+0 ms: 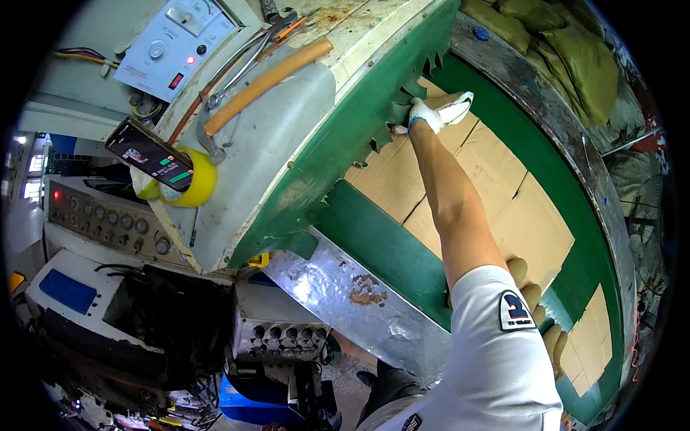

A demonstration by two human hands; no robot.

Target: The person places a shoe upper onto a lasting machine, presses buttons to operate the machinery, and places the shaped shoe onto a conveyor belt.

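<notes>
My right hand point(425, 116), in a white glove with a blue cuff edge, reaches far forward beside the torn edge of a green cover point(345, 126). Its fingers appear closed on a tan piece with a white inside point(456, 108), perhaps a shoe upper; the exact kind is unclear. The piece is over flattened cardboard point(489, 169), which lies on a green surface point(384, 233). Rounded olive-tan pieces point(530, 293) stand in a row on the right, partly hidden by my sleeve. My left hand is out of view.
Left of the cover, a hammer point(266, 86) with a wooden handle lies on a grey metal top, near a yellow tape roll point(203, 179) and a phone point(151, 154). A control box point(169, 50), a gauge panel point(108, 219) and a knobbed box point(284, 334) stand leftward. Olive sacks point(578, 65) lie far right.
</notes>
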